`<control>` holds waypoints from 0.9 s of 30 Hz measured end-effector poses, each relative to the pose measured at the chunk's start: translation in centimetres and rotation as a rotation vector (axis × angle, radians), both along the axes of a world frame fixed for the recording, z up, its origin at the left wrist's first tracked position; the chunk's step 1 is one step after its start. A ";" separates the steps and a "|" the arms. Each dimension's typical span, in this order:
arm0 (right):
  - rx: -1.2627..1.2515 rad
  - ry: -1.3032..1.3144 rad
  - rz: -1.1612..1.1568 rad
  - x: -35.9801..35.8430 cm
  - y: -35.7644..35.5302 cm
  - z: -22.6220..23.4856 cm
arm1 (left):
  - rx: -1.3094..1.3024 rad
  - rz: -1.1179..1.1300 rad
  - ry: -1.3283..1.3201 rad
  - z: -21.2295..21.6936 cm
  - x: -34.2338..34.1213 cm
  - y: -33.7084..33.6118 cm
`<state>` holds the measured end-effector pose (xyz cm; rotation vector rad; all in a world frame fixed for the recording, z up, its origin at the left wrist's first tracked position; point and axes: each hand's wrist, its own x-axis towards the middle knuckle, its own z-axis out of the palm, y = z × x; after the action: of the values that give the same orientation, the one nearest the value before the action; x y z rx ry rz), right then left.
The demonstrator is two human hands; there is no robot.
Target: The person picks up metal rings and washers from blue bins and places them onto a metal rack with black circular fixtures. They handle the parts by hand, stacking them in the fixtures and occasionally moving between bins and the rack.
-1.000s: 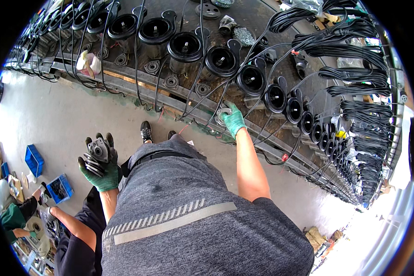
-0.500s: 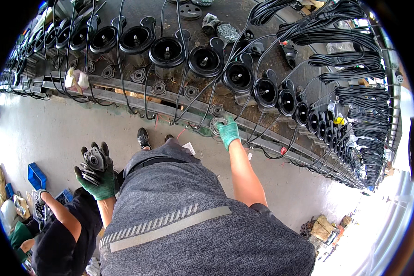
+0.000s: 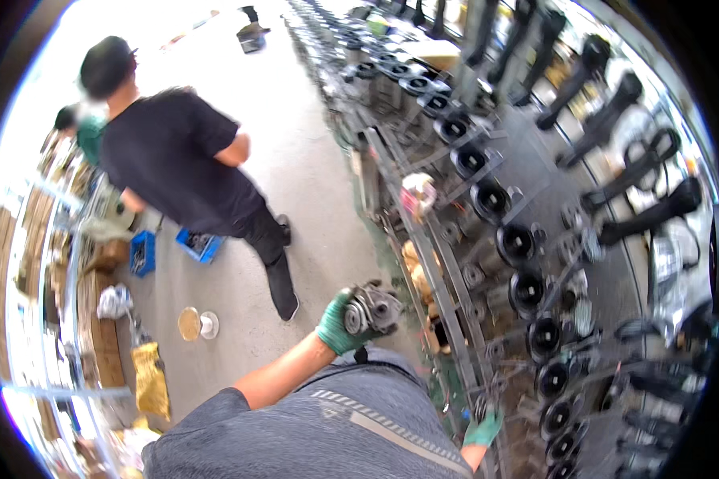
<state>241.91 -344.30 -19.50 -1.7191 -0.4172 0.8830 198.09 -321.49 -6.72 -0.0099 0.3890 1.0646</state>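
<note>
My left hand, in a green glove with dark fingertips, is closed around a stack of grey metal flanges. It is raised in front of my body, over the floor. Low at the right, by the bench's metal rail, is my right hand in a matching glove. Its fingers are closed on a small metal flange, partly hidden and blurred by motion. More flanges lie along the bench edge, in front of a row of upright motors with black round tops.
A person in black stands ahead on the left, back turned. Blue crates sit on the floor, with a yellow sack and cardboard boxes nearby. Black cable bundles hang along the bench's far side. A pink-and-white bundle rests on the rail.
My view and body have turned left along the bench. The person in black now stands ahead. My left hand still holds the flange stack; my right hand stays by the bench edge.
</note>
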 end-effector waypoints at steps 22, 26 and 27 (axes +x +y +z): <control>0.411 0.713 -0.344 -10.1 2.3 11.0 | 0.034 -0.325 -0.131 -3.0 -1.5 0.5; 0.366 0.551 -0.371 -12.0 -0.1 13.4 | 0.006 -0.421 -0.116 -3.3 -0.7 2.7; 0.393 0.519 -0.386 -12.1 -1.0 13.4 | 0.017 -0.453 -0.131 -3.5 -0.5 3.2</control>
<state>229.85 -345.32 -6.10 -1.1042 0.0886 0.8546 197.64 -318.27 -10.19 0.0223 0.2471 0.6161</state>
